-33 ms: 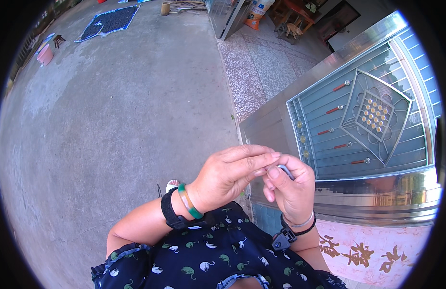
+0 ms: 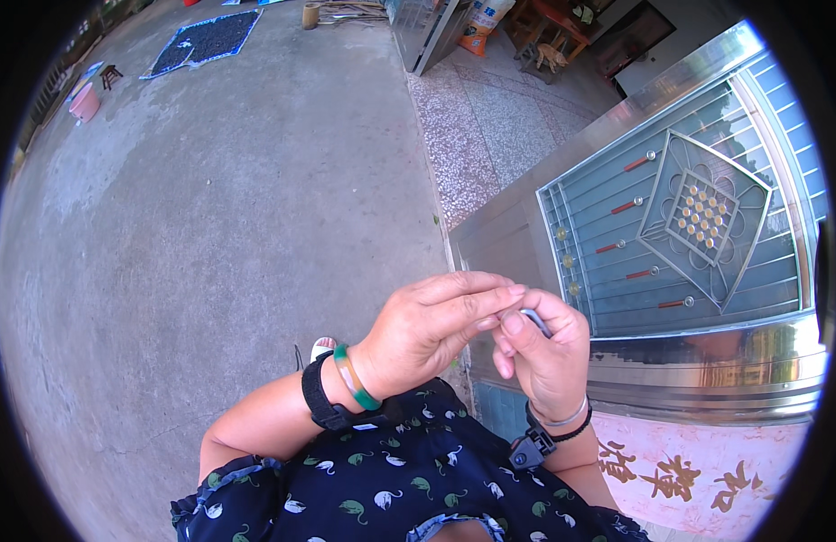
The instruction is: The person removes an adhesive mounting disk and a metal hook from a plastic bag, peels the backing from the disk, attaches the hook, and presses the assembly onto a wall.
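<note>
In front of my chest, my right hand pinches a small silver nail clipper between thumb and forefinger. Only its metal lever shows; the jaws are hidden behind the fingers. My left hand reaches across from the left, its fingers stretched out and its fingertips meeting the right fingers at the clipper. The left hand holds nothing that I can see. A green and tan bangle and a black strap circle the left wrist. On the right wrist sit a silver bangle and a black band with a small dark device.
A metal door with grille work stands close on the right, above a pink panel. Grey concrete spreads to the left. Far off are a pink bucket, a stool and a dark mat. A cat is beyond the doorway.
</note>
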A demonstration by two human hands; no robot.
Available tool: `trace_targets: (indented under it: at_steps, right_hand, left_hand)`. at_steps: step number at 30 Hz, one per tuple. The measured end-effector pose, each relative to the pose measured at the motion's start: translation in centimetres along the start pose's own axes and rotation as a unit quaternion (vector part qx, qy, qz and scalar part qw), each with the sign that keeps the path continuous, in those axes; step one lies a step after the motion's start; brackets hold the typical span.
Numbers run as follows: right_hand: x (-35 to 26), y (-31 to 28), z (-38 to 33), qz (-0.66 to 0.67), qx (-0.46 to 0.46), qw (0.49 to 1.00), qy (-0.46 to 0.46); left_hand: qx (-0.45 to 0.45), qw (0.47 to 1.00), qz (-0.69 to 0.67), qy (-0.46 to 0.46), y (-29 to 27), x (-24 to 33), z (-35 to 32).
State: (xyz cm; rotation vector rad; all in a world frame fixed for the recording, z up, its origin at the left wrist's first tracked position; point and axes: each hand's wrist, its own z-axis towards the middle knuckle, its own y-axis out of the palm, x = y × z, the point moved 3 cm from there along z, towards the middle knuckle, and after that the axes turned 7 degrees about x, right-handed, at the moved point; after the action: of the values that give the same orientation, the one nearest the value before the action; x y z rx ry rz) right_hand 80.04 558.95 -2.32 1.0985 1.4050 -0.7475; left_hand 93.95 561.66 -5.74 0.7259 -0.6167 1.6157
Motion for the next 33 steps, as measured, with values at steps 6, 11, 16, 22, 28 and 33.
trace_targets:
  at_steps: [6,11,16,22,28,33]
  right_hand:
    - [0.09,0.29,0.02,-0.038,-0.002,0.999,-0.038]
    - [0.06,0.07,0.11,-0.030,0.003,0.999,-0.029]
    - [-0.02,0.06,0.12,-0.028,-0.001,1.000,-0.010]
    - [0.16,0.18,0.01,-0.039,-0.005,0.999,-0.020]
    - [0.59,0.30,-0.22,-0.058,0.009,0.996,-0.066]
    - [0.44,0.54,-0.38,-0.086,0.013,0.992,-0.088]
  left_hand:
    - [0.006,1.000,0.009,-0.003,-0.09,0.08,-0.12]
    - [0.009,1.000,0.003,0.001,-0.15,0.03,0.01]
    - [0.000,1.000,0.017,0.007,-0.10,-0.09,-0.06]
    - [0.012,1.000,0.011,-0.004,-0.19,0.16,-0.09]
    - [0.006,1.000,0.023,-0.012,-0.07,0.43,-0.19]
    - [0.013,0.999,0.037,-0.010,0.01,0.35,-0.52]
